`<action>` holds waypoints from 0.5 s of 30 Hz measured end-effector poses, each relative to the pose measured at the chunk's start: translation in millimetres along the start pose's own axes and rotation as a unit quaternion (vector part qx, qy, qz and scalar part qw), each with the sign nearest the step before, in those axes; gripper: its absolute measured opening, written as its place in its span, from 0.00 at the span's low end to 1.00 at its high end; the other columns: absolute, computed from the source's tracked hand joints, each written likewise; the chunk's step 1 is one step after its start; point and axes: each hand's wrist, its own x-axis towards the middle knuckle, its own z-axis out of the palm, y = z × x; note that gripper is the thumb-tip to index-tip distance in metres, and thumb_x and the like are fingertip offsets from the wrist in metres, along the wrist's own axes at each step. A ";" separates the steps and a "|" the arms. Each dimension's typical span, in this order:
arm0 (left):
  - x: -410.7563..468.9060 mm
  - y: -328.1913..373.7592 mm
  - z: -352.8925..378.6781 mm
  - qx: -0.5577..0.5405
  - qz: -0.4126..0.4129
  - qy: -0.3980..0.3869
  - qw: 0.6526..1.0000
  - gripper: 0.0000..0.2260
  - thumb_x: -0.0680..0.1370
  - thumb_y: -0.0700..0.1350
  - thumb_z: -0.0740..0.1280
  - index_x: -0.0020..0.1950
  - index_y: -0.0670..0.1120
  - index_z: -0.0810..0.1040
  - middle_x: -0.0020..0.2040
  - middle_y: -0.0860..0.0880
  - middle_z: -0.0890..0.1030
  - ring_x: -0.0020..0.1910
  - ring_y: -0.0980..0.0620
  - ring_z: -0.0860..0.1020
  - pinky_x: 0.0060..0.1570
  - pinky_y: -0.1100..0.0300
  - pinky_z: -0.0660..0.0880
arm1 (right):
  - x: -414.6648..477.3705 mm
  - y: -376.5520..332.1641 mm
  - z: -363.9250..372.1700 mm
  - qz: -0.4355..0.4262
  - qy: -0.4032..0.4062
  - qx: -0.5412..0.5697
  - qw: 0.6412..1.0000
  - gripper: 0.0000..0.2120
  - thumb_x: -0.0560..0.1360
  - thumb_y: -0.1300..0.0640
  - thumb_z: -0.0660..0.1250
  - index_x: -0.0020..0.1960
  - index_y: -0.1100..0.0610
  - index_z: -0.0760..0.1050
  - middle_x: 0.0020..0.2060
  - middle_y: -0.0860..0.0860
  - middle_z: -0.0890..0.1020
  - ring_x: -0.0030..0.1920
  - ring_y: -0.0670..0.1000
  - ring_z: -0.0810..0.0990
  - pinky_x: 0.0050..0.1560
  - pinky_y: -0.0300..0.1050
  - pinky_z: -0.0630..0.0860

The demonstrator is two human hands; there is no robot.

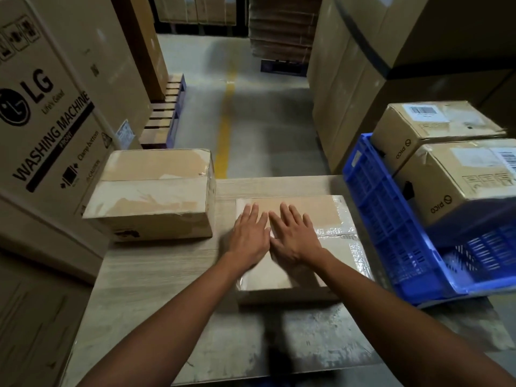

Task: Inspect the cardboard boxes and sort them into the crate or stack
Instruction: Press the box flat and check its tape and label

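On the table [156, 275] straight ahead of me, the taped box [307, 215] lay flat, between a taller box [150, 191] on my left and the blue crate [391, 219] on my right. My left hand [250, 236] and right hand [296, 237] rested side by side on its lid, fingers straight, gripping nothing. To check it well, I judged I should press evenly, feel along the tape, then look over the corners.

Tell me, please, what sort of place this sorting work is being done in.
Most likely a warehouse or goods store. The signs are the tall LG washing machine carton, a painted yellow lane line and the stacked pallets.
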 end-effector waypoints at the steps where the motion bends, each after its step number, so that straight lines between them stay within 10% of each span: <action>1: 2.4 -1.2 -1.4 0.003 0.003 -0.006 1.000 0.24 0.85 0.53 0.50 0.81 0.50 0.54 0.82 0.46 0.48 0.80 0.46 0.44 0.77 0.50 0.45 | 3.2 2.4 -5.0 -0.002 -0.004 0.003 1.000 0.38 0.77 0.31 0.42 0.82 0.48 0.46 0.81 0.55 0.43 0.81 0.56 0.42 0.78 0.60 0.45; 5: 7.8 0.9 -4.9 0.034 0.020 -0.028 0.999 0.25 0.85 0.55 0.48 0.81 0.51 0.51 0.82 0.46 0.45 0.80 0.45 0.42 0.78 0.46 0.45 | 1.9 16.1 -11.1 0.018 0.013 0.002 1.000 0.38 0.79 0.34 0.56 0.82 0.51 0.50 0.82 0.55 0.49 0.81 0.57 0.49 0.78 0.59 0.53; 15: 7.2 35.1 16.0 0.040 0.065 -0.034 0.996 0.24 0.85 0.56 0.46 0.81 0.53 0.50 0.82 0.48 0.44 0.80 0.47 0.41 0.77 0.42 0.44 | -27.3 42.5 2.8 0.056 -0.002 0.007 0.998 0.37 0.79 0.31 0.40 0.82 0.48 0.38 0.80 0.55 0.36 0.80 0.56 0.34 0.77 0.62 0.40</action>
